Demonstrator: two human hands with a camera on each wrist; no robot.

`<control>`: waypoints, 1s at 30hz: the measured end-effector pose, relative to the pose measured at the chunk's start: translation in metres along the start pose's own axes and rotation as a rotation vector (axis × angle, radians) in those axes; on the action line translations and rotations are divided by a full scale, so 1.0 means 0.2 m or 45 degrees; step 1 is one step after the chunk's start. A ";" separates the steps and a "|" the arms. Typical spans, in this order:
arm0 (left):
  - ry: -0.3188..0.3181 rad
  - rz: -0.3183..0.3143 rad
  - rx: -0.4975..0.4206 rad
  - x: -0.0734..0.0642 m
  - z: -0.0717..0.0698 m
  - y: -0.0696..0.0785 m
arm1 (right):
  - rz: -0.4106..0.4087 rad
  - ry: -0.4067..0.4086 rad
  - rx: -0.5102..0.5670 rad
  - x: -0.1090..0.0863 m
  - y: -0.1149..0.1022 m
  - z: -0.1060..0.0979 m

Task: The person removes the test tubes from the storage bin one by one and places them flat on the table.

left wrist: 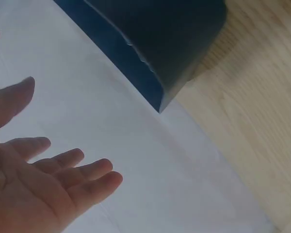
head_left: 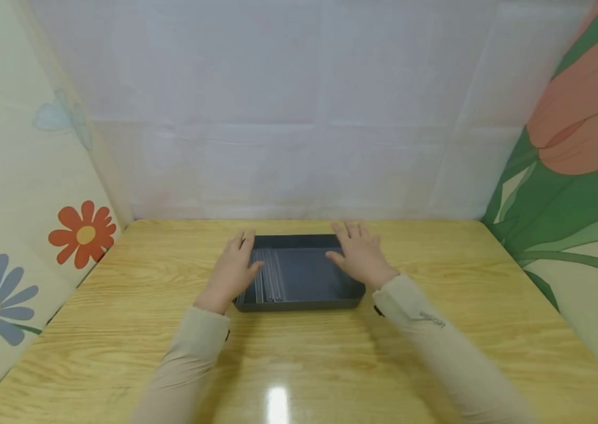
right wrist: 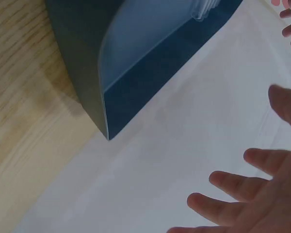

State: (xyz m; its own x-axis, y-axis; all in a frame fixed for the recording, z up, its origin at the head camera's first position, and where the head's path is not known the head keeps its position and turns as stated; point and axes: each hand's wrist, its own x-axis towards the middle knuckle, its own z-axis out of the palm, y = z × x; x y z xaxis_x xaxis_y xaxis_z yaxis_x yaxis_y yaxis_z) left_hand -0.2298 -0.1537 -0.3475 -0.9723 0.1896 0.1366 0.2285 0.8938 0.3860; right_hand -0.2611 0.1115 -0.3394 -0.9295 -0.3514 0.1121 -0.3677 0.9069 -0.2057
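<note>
A dark grey shallow tray [head_left: 320, 305] lies on the wooden table. Inside it, along the left part, are several long, thin, clear tube-like pieces [head_left: 272, 277]; their rounded ends [right wrist: 202, 9] also show in the right wrist view. Over the tray's left end is my left hand [head_left: 231, 270], fingers spread and holding nothing. My right hand [head_left: 359, 256] is over the right end, likewise spread and holding nothing. Both wrist views show the left hand [left wrist: 53, 179] and right hand [right wrist: 254, 194] apart from the tray walls.
The wooden table [head_left: 463, 330] reaches back to a white cloth backdrop [head_left: 299, 118]. Flower-printed panels stand on the left [head_left: 7, 176] and right [head_left: 585, 206].
</note>
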 end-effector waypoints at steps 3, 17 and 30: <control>-0.040 -0.056 -0.118 -0.01 0.00 -0.03 | 0.007 0.012 0.131 0.00 0.00 0.00; -0.143 -0.225 -0.549 -0.01 -0.01 -0.20 | 0.165 -0.073 0.825 0.02 -0.03 0.00; -0.274 -0.360 -0.932 0.01 -0.01 -0.28 | 0.475 -0.515 1.363 0.12 -0.11 -0.06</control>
State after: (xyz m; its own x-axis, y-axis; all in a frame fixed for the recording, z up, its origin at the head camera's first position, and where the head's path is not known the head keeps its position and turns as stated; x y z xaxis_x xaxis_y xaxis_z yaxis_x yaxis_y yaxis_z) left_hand -0.2446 -0.2042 -0.3661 -0.9692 0.1371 -0.2048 -0.1254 0.4413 0.8886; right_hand -0.2741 0.0861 -0.3201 -0.8551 -0.3301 -0.3998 0.2657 0.3831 -0.8847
